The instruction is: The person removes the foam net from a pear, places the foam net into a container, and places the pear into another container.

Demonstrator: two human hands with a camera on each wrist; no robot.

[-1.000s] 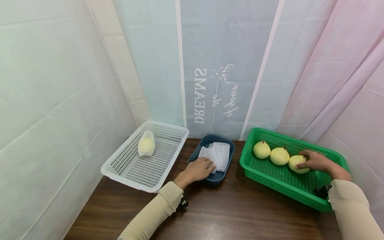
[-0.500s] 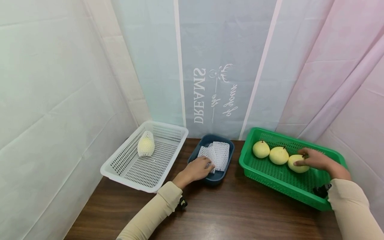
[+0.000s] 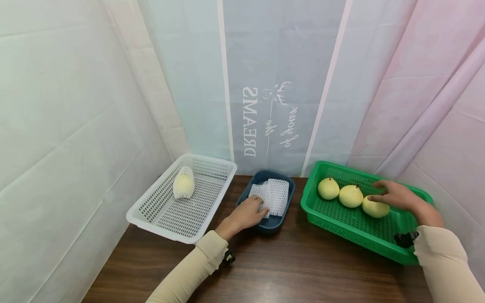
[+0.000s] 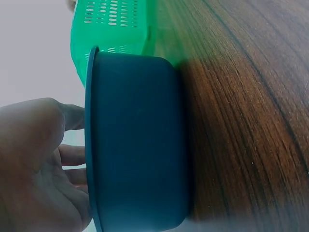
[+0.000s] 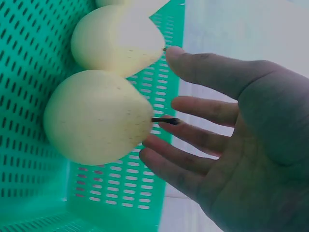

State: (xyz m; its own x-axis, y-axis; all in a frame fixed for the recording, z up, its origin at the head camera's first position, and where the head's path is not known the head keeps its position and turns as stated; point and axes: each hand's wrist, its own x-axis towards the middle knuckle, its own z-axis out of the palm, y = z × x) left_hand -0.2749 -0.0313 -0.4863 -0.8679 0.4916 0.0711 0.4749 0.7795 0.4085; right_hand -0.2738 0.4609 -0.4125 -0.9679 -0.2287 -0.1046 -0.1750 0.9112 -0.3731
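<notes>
My left hand [image 3: 248, 213] reaches over the near left rim of a dark blue basin [image 3: 270, 227], its fingers resting at the white foam net sleeves [image 3: 278, 197] inside. In the left wrist view the fingertips are hidden behind the basin [image 4: 137, 140]. Over the green basket [image 3: 341, 227], my right hand [image 3: 401, 198] is spread around the top of the rightmost yellow pear [image 3: 375, 208]. The right wrist view shows its fingers and thumb loosely extended near the stem of that pear [image 5: 96, 118], not closed round it. Two more pears [image 3: 350, 196] lie in a row to its left.
A white basket [image 3: 221, 202] stands at the left with one pear in a foam net [image 3: 184, 183]. All containers sit on a dark wood table [image 3: 288, 269]. Fabric curtains [image 3: 273, 54] rise close behind and on both sides.
My right hand has loosened from the rightmost pear and lifted slightly, fingers spreading. The pear stays in the basket. My left hand has barely moved.
</notes>
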